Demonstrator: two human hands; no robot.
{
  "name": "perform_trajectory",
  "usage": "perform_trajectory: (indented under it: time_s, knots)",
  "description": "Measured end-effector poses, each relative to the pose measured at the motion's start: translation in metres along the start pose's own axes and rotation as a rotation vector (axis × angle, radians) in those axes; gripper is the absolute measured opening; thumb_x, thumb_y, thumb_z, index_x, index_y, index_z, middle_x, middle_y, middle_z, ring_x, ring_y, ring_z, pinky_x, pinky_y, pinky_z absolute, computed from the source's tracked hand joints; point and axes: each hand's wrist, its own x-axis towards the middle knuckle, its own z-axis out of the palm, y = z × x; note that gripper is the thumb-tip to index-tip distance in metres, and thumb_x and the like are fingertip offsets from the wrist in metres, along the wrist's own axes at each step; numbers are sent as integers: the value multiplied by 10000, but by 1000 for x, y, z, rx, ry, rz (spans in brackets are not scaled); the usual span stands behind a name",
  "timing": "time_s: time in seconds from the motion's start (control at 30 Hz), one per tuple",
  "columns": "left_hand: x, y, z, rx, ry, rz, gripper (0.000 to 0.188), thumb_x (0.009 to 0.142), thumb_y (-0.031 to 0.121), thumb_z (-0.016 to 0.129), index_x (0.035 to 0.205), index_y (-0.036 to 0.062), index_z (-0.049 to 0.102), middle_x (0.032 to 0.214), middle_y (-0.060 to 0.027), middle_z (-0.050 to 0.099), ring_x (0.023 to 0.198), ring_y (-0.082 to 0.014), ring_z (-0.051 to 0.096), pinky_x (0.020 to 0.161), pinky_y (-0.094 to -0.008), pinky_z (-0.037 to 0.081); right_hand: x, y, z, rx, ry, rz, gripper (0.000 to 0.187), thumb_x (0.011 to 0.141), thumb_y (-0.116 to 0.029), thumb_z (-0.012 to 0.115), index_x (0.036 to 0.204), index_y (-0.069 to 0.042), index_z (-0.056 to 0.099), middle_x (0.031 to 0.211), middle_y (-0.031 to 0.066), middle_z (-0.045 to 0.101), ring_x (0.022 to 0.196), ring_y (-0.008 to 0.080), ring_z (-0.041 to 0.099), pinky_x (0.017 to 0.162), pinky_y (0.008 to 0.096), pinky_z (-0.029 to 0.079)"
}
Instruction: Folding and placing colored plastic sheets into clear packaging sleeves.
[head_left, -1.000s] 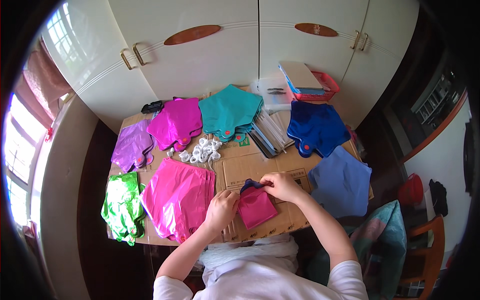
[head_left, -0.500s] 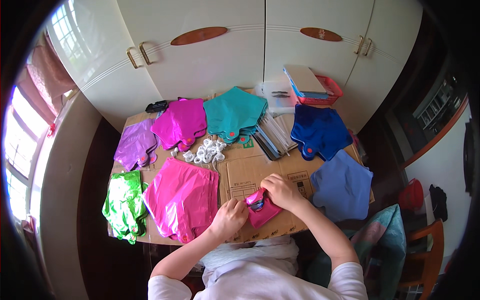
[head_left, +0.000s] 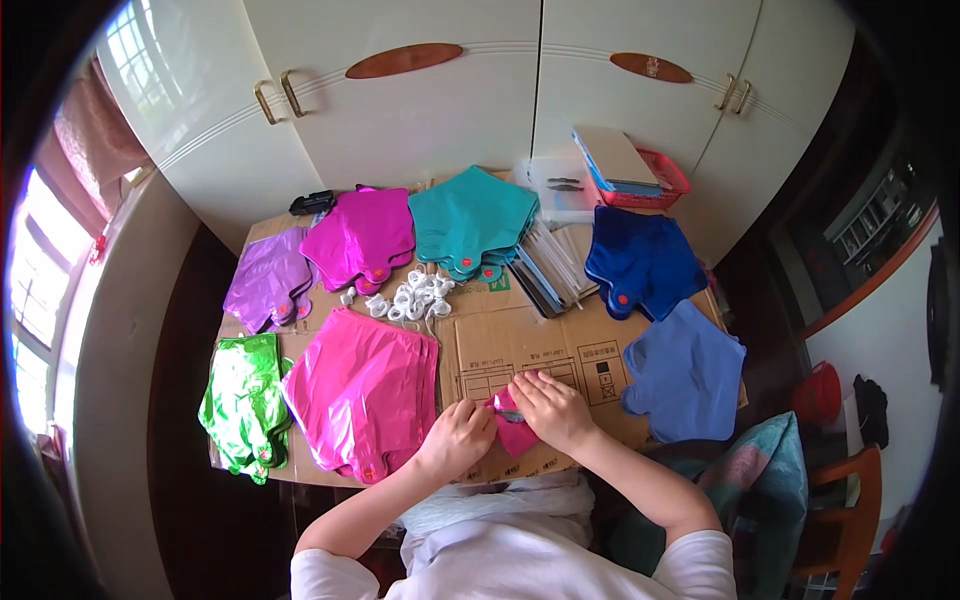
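Observation:
On the cardboard near the table's front edge lies a small folded pink foil balloon (head_left: 515, 438), with a darker, shiny patch on top, mostly covered. My left hand (head_left: 463, 432) is closed at its left edge, the fingers curled and pinching it. My right hand (head_left: 553, 405) lies flat across its top right, fingers stretched out and held together. Left of my hands is a stack of flat pink foil balloons (head_left: 365, 395). Small white ribbon rolls (head_left: 412, 298) sit in a heap beyond it.
Around the cardboard-covered table (head_left: 490, 335) lie flat foil balloons: green (head_left: 240, 400), lilac (head_left: 265, 280), magenta (head_left: 357, 235), teal (head_left: 470, 225), dark blue (head_left: 645, 260) and pale blue (head_left: 690, 375). Clear sleeves (head_left: 550, 265), a red basket (head_left: 665, 180) and white cabinets (head_left: 420, 120) are behind; a wooden chair (head_left: 860, 510) stands right.
My right hand has gone from gripping the foil's upper right side to lying flat over it, covering more of it. My left hand stays at the left edge. The view has shifted slightly.

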Motion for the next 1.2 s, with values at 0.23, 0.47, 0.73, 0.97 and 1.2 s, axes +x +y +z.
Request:
perform_trajectory:
  time_s: [0.23,0.47,0.73,0.97,1.2]
  knots:
    - [-1,-2,2,-79,-9,-46,325,723,102,583,1015,-37,608,842,-63,525,809,-201,543,720,-300,484,-1,4,-3,-17,-137,-42,280,837,-146,575,1069,-12,657,1112,156,665,1040,255,647,943,377,497]
    - [-6,-5,-9,-212,-96,-124,385,732,106,599,1097,-17,610,960,-76,591,899,-223,571,791,-340,467,-10,-8,-21,161,-312,62,531,876,-290,554,1292,37,505,1326,250,505,1280,358,456,1113,456,294]
    - [-1,-5,-22,-197,-63,-160,541,900,311,540,1343,5,476,1328,-141,537,1309,-275,441,1077,-462,323,-12,-7,-22,152,-328,39,580,894,-368,548,1326,13,480,1374,203,476,1318,348,407,1114,459,286]
    - [-16,-8,-18,-179,-178,-96,578,904,409,540,1336,30,484,1295,-148,555,1318,-270,422,1096,-481,288,-15,-10,-34,190,-432,56,965,751,-683,572,1381,27,399,1446,212,382,1376,367,306,1147,459,209]
    - [70,-75,4,-78,133,6,161,740,130,589,897,98,585,875,-18,574,919,-190,559,738,-344,453,-30,-31,-53,139,-475,46,1023,707,-701,606,1359,62,409,1415,248,399,1363,411,301,1152,483,179]
